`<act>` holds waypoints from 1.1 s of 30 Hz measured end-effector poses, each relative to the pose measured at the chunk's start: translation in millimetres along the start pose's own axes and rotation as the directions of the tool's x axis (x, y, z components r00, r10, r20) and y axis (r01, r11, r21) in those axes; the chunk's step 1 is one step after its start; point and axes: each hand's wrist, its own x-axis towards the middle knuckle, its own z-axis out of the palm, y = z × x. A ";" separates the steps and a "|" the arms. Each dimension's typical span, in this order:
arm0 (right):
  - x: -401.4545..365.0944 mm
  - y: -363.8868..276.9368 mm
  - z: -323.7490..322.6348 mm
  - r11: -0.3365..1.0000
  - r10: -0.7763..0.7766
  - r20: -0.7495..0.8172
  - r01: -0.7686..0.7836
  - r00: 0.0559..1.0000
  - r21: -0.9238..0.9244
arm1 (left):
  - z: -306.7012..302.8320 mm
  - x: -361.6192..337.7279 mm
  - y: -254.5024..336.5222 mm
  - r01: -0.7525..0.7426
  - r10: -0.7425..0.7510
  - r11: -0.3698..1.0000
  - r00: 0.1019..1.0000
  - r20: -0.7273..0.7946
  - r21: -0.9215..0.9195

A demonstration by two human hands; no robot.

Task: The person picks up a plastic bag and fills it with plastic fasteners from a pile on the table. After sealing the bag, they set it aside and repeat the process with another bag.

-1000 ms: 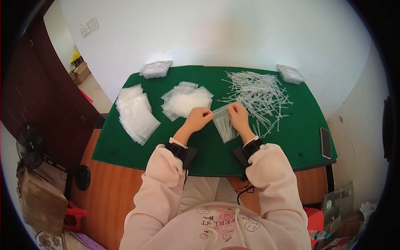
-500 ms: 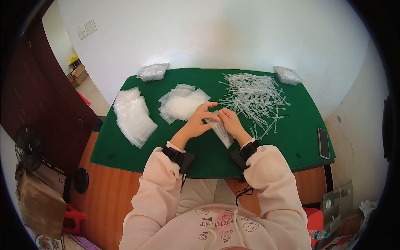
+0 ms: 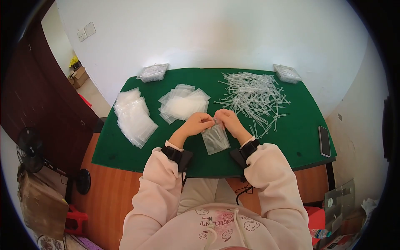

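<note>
Both my hands pinch the top edge of a small clear zip bag [image 3: 216, 141] with several clear plastic sticks inside. My left hand [image 3: 199, 124] grips its upper left corner, while my right hand [image 3: 230, 123] is closed on the upper right. The bag hangs toward me over the green table. Beyond my left hand lies a loose pile of flat clear bags [image 3: 183, 104]. Past my right hand spreads a heap of thin clear sticks with small looped ends [image 3: 252, 93].
More flat bags [image 3: 135, 118] fan out at the table's left. Filled clear packs stand at the back left [image 3: 153, 72] and back right [image 3: 287, 73] corners. A phone [image 3: 323, 141] lies by the right edge of the green table [image 3: 266, 152].
My left hand has moved from spread fingers beside the bag to a pinch on its top edge. The bag has turned from narrow and slanted to facing me flat.
</note>
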 end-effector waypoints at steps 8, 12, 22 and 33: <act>5.4 13.3 -1.4 0.970 -0.076 -0.023 0.069 0.997 -0.234 | 0.2 6.8 -14.6 0.020 -0.015 0.998 0.995 -0.095 0.055; 9.1 22.6 -9.8 0.900 -0.212 -0.146 0.135 0.966 -0.415 | -3.3 7.9 -20.6 0.012 0.016 0.986 0.986 -0.168 0.164; 8.9 7.8 -35.9 0.989 0.004 -0.349 0.048 0.937 0.141 | -20.6 9.2 -28.4 -0.054 0.008 0.993 0.912 -0.411 -0.101; 0.3 2.0 -1.3 0.993 -0.009 0.063 0.016 0.998 -0.116 | -4.9 5.0 -16.7 0.024 -0.027 0.999 0.992 -0.121 -0.022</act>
